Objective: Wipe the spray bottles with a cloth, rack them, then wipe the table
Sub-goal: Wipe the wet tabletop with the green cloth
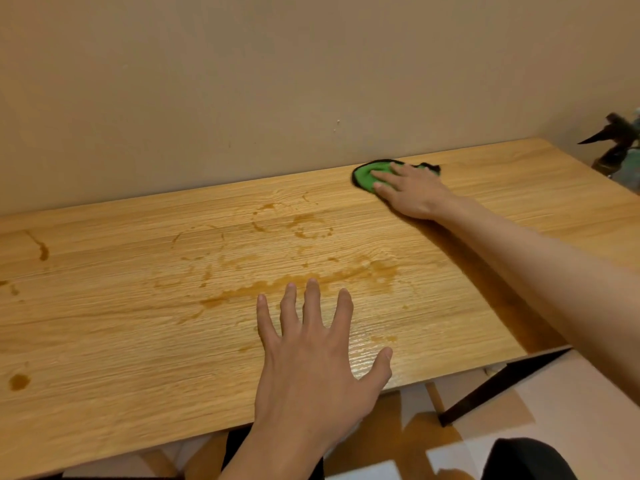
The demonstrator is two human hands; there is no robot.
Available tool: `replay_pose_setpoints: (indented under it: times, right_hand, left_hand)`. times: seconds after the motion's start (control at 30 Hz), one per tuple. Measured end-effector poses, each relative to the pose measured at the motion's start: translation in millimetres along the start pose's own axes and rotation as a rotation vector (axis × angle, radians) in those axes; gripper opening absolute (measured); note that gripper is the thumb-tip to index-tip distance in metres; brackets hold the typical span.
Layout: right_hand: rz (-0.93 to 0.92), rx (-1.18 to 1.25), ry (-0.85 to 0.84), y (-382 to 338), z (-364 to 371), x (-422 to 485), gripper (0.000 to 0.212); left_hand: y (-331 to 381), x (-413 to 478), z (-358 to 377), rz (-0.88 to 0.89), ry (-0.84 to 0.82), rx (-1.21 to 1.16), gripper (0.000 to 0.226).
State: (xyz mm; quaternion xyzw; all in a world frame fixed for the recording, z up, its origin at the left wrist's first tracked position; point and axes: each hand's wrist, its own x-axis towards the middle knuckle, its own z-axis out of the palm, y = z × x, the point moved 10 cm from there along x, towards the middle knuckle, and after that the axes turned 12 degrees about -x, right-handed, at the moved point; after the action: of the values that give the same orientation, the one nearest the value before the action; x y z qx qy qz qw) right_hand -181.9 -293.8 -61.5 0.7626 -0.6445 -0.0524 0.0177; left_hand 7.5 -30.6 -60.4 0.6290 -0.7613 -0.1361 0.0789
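Note:
A green cloth with a dark edge [365, 175] lies on the wooden table [121, 323] near the back wall. My right hand [410, 192] presses flat on the cloth with straight fingers, the arm stretched across the table. My left hand [311, 355] rests flat on the table near the front edge, fingers spread, holding nothing. Brown liquid smears [311, 282] streak the tabletop just beyond its fingertips. A spray bottle with a dark trigger head [620, 147] shows at the far right edge, partly cut off.
Brown drops and rings [19, 381] mark the table's left side. The beige wall [277, 81] runs right behind the table. A dark table leg [491, 389] slants down under the front right edge, above a tiled floor with brown patches.

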Motion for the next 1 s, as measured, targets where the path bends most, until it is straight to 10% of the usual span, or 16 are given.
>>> replay_pose_setpoints:
  times: [0.23,0.4,0.6,1.0]
  right_hand:
    - [0.446,0.023,-0.11,144.8,14.0,-32.3,0.061]
    - [0.109,-0.032,-0.037,16.7,13.9,-70.7,0.078]
    - [-0.13,0.099,-0.046,-51.8,6.2,-129.1,0.05]
    - [0.416,0.085,-0.105,91.9,18.2,-148.8,0.053]
  left_hand:
    - [-4.6,-1.0,11.3,-0.032,-0.076,-0.029,0.089]
    - [-2.5,0.4,11.2,0.008,-0.002,-0.015,0.084]
    - [2.2,-3.4,-2.7,0.015,0.053,0.011,0.09]
    - [-6.7,-9.8,-2.8,-0.003,0.132,-0.021,0.078]
